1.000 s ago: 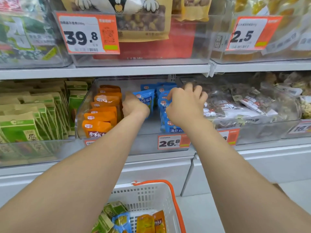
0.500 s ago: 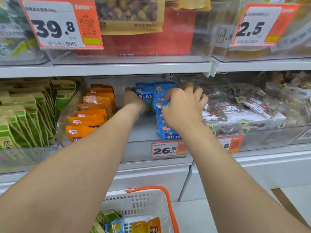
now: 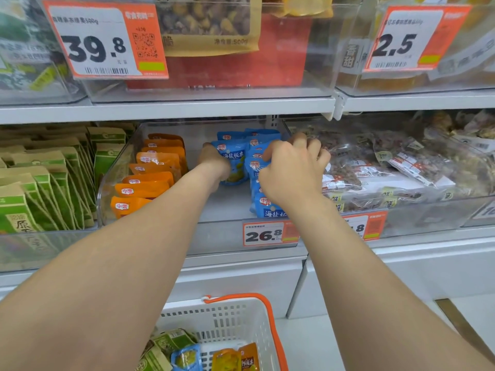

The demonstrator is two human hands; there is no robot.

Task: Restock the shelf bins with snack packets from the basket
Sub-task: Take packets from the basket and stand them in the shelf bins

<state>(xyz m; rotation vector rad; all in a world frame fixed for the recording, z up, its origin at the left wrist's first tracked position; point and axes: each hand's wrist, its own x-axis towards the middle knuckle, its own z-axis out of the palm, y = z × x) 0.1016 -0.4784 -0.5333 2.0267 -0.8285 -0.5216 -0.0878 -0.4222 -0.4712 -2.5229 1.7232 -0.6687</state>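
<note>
Blue packets (image 3: 263, 204), left hand (image 3: 213, 163) gripping one, right hand (image 3: 292, 167) pinching others, clear bin (image 3: 214, 236), shelf (image 3: 187, 109)

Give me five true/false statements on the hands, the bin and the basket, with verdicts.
1. The left hand and the right hand are both in the clear bin that carries the 26.8 price tag. True.
2. The left hand's grip is on an orange packet. False: it holds a blue packet.
3. The right hand is down in the basket. False: its fingers curl over the row of blue packets in the bin.
4. Orange packets stand in a row on the bin's left side. True.
5. The basket is empty. False: snack packets lie in it.
</note>
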